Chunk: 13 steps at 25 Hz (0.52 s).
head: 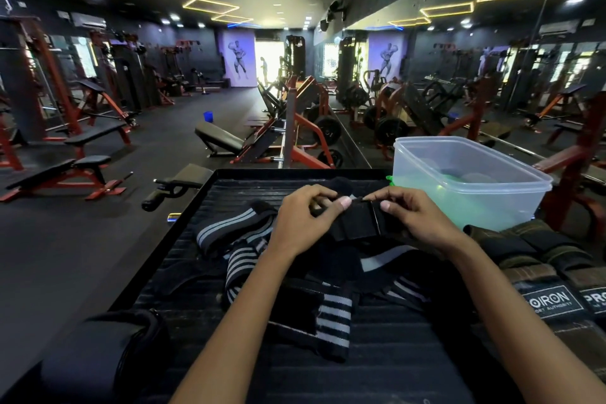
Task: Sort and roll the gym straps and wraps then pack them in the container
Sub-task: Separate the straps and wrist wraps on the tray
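Right now my left hand (303, 218) and my right hand (414, 218) meet over the middle of the black ribbed platform (377, 367), both working on one black strap (355, 221). My left fingers are curled round its left end, thumb pressed on top. My right hand pinches the other end between thumb and forefinger, beside what looks like a buckle or fold in the webbing. I hold the strap slightly above the pile, stretched short between the two hands.

Under and around my wrists lies a loose heap of black wraps with grey stripes (334, 315); one striped wrap (229, 226) lies apart to the left of my left hand, tilted across the ribs. I cannot tell how many separate pieces are in the heap.

Beyond my right hand stands the clear plastic container (511, 174), lid off, on the far right corner of the platform. Something dark and something green show blurred through its wall; I cannot make out what they are.

Just nearer than the container, at my right forearm, sit several brownish padded straps (531, 249), and nearer still two with white labels, one reading "IRON" (551, 300).

At the near left corner rests a dark bulky pad or bag (98, 357).

Past the platform stretches a gym floor with red-framed benches (65, 170) and a mirrored wall (475, 75) on the right.
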Motion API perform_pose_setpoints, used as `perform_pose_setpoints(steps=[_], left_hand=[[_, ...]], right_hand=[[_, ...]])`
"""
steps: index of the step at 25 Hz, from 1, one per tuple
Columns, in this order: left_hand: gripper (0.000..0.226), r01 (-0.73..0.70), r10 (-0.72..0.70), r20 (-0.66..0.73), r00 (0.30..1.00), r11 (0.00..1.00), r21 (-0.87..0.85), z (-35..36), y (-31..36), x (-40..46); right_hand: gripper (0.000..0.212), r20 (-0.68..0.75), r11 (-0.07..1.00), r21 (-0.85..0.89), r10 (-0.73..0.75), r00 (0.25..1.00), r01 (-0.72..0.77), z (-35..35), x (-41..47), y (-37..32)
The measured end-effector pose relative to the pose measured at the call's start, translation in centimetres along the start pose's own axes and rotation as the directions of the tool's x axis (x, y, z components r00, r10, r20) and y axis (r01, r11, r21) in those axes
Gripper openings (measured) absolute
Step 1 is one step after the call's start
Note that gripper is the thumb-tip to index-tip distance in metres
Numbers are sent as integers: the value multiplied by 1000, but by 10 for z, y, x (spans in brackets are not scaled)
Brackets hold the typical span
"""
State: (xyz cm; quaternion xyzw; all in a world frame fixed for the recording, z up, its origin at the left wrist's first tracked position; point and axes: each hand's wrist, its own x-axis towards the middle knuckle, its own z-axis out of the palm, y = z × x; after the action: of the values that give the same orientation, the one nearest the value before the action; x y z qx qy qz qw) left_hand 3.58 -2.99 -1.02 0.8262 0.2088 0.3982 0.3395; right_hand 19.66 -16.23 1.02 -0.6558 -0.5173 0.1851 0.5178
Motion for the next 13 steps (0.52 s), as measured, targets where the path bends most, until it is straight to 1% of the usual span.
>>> perform_pose_setpoints(steps=[1,2,4,5,7,8,9,10,11,12,13], left_hand=[[30,37,-36,27,999,997,-63,-4,-2,0],[35,55,-49,61,997,994,-92,-8,-5,0],[43,56,-47,105,993,995,-84,-12,-7,-2],[39,51,-44,113,993,997,-63,-10,-9,-1],[21,22,-23,120,993,1000,7,-4,-12,1],[14,-11,4,121,993,998,61,-1,-13,1],[11,-39,25,133,991,994,100,1,-15,2],[12,-49,33,156,987,993,105,3,-17,2],[15,-32,18,178,984,996,81,3,-18,2],[17,9,-18,189,982,999,45,3,-19,2],[19,63,-65,195,979,998,18,2,-19,1]], right_hand=[[36,-2,998,-46,-29,1000,29,-6,0,0],[43,-30,989,-135,-62,998,57,-11,0,1],[53,-136,939,-338,-122,983,69,-23,3,6],[53,-205,918,-393,-137,969,46,-28,3,7],[46,-355,876,-482,-213,910,17,-33,1,3],[39,-423,851,-525,-274,864,13,-33,-1,-1],[32,-484,834,-551,-337,808,19,-32,-3,-5],[28,-530,825,-565,-389,753,29,-31,-4,-7],[26,-558,823,-568,-413,720,31,-31,-4,-10],[25,-562,817,-576,-409,719,14,-31,-4,-10],[23,-542,793,-608,-389,745,-28,-30,-4,-8]])
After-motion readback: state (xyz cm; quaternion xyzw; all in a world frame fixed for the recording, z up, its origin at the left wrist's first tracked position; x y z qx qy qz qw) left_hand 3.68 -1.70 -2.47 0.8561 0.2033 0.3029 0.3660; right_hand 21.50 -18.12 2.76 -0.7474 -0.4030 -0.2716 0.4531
